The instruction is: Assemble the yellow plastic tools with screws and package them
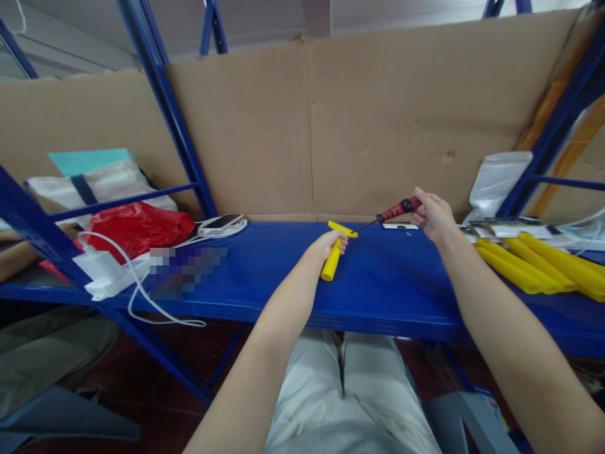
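My left hand point(336, 242) is closed around a yellow T-shaped tool point(331, 265) with a thick round handle and a narrow crosspiece at its top. In my right hand point(432, 213) is a red-and-black screwdriver point(396, 210), gripped at the end of its handle. Its thin dark shaft slants down to the left and meets the yellow crosspiece near my left fingers. The exact contact of the tip is too small to make out. Both hands are just above the blue shelf top point(378, 284).
Several yellow tubular pieces point(539, 265) lie at the right, beside flat packages and a clear plastic bag point(498, 183). At the left are a power strip point(111, 280), white cables, a phone point(224, 222) and a red bag point(137, 224). Another person's arm point(21, 258) shows far left. Cardboard point(265, 126) stands behind.
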A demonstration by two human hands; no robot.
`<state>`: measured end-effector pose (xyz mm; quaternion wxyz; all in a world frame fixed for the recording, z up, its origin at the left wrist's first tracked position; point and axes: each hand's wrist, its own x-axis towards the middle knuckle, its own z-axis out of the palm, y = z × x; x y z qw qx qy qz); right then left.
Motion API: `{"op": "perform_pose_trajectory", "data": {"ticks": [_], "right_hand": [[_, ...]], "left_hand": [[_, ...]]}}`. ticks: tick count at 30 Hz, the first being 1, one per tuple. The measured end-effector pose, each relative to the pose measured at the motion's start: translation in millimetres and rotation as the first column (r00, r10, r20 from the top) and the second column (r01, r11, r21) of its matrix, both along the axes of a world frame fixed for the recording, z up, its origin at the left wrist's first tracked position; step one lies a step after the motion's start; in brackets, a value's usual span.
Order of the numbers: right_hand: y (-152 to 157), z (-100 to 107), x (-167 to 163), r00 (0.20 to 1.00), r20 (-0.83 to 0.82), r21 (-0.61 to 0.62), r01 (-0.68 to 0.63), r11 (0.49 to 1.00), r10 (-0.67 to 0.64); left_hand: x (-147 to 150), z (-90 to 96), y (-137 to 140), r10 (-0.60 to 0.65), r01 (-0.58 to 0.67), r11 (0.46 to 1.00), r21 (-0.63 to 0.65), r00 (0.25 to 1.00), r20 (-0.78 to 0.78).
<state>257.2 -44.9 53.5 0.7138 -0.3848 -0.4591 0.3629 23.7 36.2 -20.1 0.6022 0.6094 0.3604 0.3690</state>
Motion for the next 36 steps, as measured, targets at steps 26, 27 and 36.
{"op": "perform_pose_trajectory", "data": {"ticks": [26,27,36], "right_hand": [[0.2,-0.3,1.3,0.999,0.026,-0.009,-0.034,0.999,0.034],[-0.2,-0.2,1.2,0.999,0.028,-0.01,-0.03,0.999,0.031],[-2.2,2.2,-2.8,0.995,0.06,0.015,-0.085,0.996,0.084]], "left_hand": [[1.4,4.1,-5.2,0.013,-0.012,0.98,-0.197,1.0,0.001],[1.5,4.3,-5.5,0.018,-0.018,0.979,-0.204,1.0,0.001],[2.3,5.8,-8.3,0.023,-0.021,0.967,-0.253,1.0,0.004]]}}
